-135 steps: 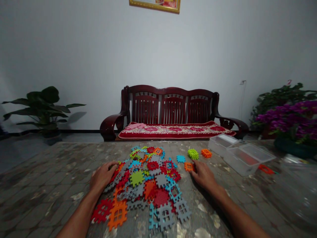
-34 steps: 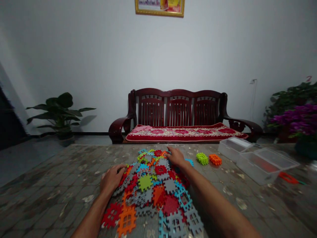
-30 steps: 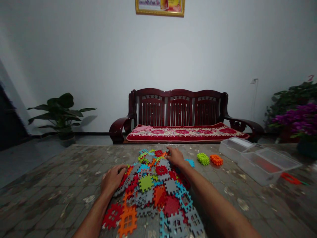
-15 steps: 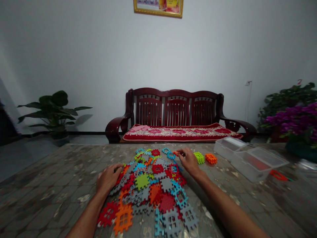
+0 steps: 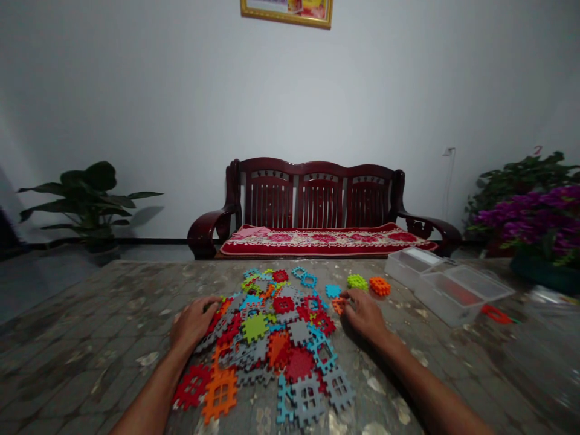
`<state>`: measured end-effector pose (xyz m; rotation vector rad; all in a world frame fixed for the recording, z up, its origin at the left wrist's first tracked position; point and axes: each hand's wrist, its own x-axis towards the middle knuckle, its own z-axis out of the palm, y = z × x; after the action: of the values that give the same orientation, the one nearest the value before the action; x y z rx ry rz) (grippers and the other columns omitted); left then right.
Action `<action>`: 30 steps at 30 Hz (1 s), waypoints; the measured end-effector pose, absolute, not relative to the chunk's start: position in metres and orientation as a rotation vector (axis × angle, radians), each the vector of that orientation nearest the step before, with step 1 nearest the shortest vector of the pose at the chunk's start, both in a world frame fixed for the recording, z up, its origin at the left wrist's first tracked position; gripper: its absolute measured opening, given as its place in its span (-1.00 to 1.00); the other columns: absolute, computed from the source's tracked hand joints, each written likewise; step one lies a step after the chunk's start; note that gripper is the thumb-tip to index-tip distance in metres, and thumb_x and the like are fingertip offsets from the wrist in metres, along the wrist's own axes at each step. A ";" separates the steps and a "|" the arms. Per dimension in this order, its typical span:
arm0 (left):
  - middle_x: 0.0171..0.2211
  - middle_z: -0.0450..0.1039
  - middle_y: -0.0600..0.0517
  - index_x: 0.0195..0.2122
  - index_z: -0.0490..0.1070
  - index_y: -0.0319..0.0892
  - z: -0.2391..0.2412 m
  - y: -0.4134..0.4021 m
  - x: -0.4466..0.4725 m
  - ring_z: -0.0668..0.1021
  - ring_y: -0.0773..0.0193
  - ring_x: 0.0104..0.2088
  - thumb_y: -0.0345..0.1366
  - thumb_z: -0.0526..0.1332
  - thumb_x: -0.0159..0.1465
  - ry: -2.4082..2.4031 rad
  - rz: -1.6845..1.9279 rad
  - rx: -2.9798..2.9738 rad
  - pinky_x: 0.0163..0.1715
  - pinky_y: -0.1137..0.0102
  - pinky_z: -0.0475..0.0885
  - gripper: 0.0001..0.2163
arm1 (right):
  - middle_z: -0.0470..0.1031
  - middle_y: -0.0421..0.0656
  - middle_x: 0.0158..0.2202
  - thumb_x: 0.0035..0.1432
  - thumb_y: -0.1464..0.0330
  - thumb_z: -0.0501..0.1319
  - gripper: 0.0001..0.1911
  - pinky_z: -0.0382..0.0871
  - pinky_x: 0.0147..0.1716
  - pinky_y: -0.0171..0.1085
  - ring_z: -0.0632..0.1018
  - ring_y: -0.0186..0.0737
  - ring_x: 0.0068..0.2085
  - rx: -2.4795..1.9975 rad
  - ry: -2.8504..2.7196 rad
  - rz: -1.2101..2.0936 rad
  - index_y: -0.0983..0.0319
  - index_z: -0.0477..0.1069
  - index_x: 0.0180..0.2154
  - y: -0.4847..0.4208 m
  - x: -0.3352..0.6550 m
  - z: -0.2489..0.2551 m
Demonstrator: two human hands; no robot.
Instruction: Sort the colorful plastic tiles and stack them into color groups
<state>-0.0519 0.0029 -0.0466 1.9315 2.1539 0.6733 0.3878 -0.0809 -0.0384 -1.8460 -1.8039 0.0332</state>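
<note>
Spread over the middle of the table is a heap of notched plastic building tiles point(image 5: 254, 327) in grey, red, orange, green and blue, some with window openings. My left hand point(image 5: 193, 323) rests against the heap's left edge, thumb and forefinger apart, with nothing visible in it. To the right of the heap, my right hand point(image 5: 365, 313) has its fingertips closed on an orange tile point(image 5: 338, 306), low at the tabletop. A small blue tile point(image 5: 333, 291) lies just beyond that orange one. The right hand partly covers the orange tile.
Stacked green tiles point(image 5: 357, 281) and stacked orange tiles point(image 5: 379, 286) stand beyond my right hand. Clear plastic boxes point(image 5: 448, 296) with open lids sit farther right, beside an orange-red item point(image 5: 495, 313). A wooden bench point(image 5: 319, 196) stands behind the patterned table point(image 5: 131, 314).
My right hand has drawn back towards me and slightly right, from the far blue tiles to beside the heap. A small blue tile now shows there. My left hand stays at the heap's left edge.
</note>
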 end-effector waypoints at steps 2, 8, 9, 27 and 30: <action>0.08 0.63 0.01 -0.02 0.66 0.00 -0.045 0.003 -0.051 0.60 0.03 0.08 -0.17 0.09 0.37 2.160 0.663 1.920 0.07 0.22 0.44 -0.65 | 0.62 -0.06 -0.06 0.28 0.39 0.11 -0.71 0.29 0.04 -0.23 0.54 -0.09 0.02 -1.867 -1.870 0.009 0.21 0.59 -0.11 -0.074 0.383 -0.037; 0.08 0.63 0.00 -0.04 0.66 -0.01 -0.046 0.002 -0.050 0.60 0.06 0.08 -0.18 0.10 0.36 2.146 0.710 1.928 0.06 0.26 0.43 -0.66 | 0.59 -0.05 0.08 0.34 0.34 0.10 -0.67 0.28 0.10 -0.21 0.53 -0.07 0.08 -1.874 -1.984 0.018 0.19 0.59 -0.02 -0.063 0.374 -0.039; 0.07 0.64 0.00 -0.05 0.67 -0.01 -0.046 0.001 -0.050 0.60 0.06 0.08 -0.18 0.10 0.36 2.150 0.716 1.930 0.06 0.27 0.43 -0.67 | 0.58 -0.04 0.10 0.33 0.36 0.11 -0.67 0.27 0.12 -0.20 0.52 -0.05 0.10 -1.881 -1.968 -0.001 0.19 0.58 0.00 -0.059 0.372 -0.037; 0.07 0.64 -0.01 -0.05 0.66 -0.01 -0.045 -0.001 -0.049 0.60 0.05 0.08 -0.19 0.11 0.36 2.143 0.733 1.903 0.09 0.24 0.42 -0.68 | 0.58 -0.05 0.10 0.09 0.38 0.34 -0.52 0.32 0.11 -0.14 0.50 0.00 0.13 -1.910 -1.985 0.054 0.14 0.53 0.09 0.022 0.331 -0.012; 0.09 0.63 -0.02 -0.05 0.67 -0.01 -0.043 -0.001 -0.049 0.59 0.02 0.10 -0.20 0.12 0.35 2.159 0.711 1.900 0.10 0.21 0.42 -0.68 | 0.60 -0.14 0.05 0.20 0.43 0.23 -0.64 0.36 0.04 -0.24 0.54 -0.12 0.08 -1.885 -1.962 0.050 0.08 0.56 0.02 0.015 0.344 -0.007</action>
<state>-0.0489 -0.0015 -0.0434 1.9004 2.1587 0.7108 0.3437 0.0146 -0.0068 -1.8847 -1.9623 0.0496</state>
